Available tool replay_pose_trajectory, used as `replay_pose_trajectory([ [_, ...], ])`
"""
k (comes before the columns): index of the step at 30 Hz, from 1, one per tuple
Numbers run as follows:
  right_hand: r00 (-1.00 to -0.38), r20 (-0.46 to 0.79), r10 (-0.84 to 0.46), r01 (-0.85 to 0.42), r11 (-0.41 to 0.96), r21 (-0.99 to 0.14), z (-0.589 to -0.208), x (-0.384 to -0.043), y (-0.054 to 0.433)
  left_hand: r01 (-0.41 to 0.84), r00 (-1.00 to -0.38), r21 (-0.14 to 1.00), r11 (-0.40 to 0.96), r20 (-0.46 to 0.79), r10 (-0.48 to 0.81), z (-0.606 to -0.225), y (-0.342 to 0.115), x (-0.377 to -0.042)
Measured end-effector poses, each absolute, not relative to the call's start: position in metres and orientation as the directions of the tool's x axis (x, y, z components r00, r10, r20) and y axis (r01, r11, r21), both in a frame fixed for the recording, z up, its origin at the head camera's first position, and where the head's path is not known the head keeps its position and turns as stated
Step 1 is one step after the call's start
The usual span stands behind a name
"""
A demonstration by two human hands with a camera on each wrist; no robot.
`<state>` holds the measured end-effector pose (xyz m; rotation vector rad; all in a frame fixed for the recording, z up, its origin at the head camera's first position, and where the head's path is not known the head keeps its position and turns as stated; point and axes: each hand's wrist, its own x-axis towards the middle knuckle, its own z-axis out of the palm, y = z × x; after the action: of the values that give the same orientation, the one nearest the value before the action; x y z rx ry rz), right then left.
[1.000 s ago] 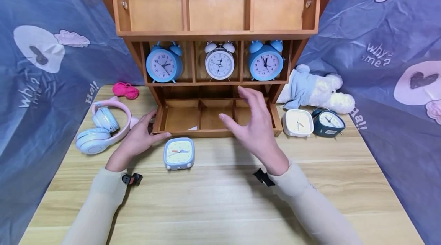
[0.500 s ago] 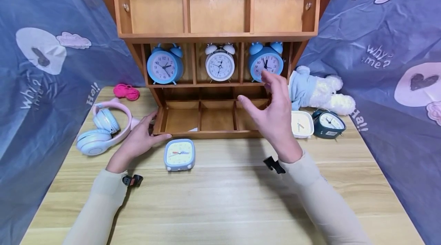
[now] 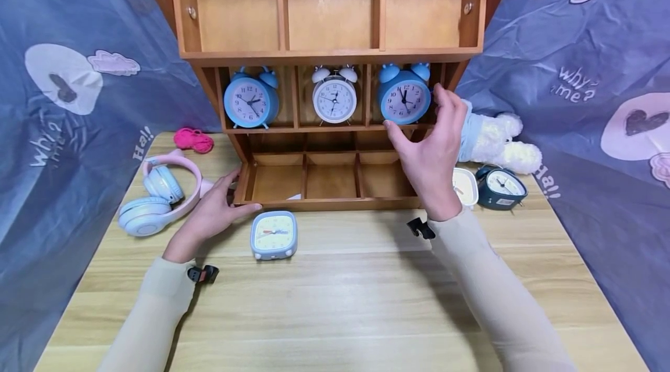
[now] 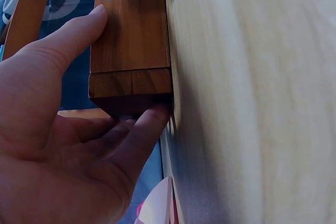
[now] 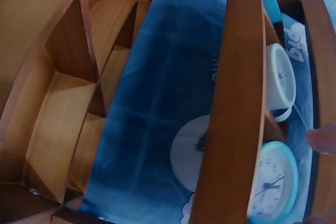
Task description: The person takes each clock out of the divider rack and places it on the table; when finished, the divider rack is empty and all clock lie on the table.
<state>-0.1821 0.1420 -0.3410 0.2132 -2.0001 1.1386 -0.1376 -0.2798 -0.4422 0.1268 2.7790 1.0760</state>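
Presumably, this is the pre-grasp step: the right hand (image 3: 433,151), spread and empty, is close to the right-side blue clock (image 3: 405,100) on the middle tier of the shelf (image 3: 335,58); the left hand (image 3: 211,212) grips the shelf's lower corner. Next, closing thumb and fingers seems required. Count: three shelved clocks (image 3: 334,101), three table clocks (image 3: 274,235).

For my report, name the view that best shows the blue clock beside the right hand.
The head view: it shows the blue clock with whole dial and both bells. The right wrist view shows its dial partly behind a shelf board; the left wrist view doesn't show it.
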Motion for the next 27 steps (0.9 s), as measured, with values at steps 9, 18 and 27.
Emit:
replay_pose_trajectory([
  [9, -0.659, 0.704, 0.264, -0.453, 0.608, -0.652, -0.349, -0.197, 0.138, 0.027, -0.985, 0.671, 0.741, -0.110, 0.135, -0.442, -0.279, -0.137],
  [18, -0.666, 0.682, 0.301, -0.422, 0.602, -0.678, -0.350, -0.203, 0.129, 0.022, -0.984, 0.669, 0.743, -0.118, 0.136, -0.443, -0.279, -0.137],
  [27, -0.630, 0.717, 0.298, -0.417, 0.650, -0.636, -0.352, -0.208, 0.125, 0.030, -0.984, 0.679, 0.734, -0.110, 0.142, -0.440, -0.278, -0.136],
])
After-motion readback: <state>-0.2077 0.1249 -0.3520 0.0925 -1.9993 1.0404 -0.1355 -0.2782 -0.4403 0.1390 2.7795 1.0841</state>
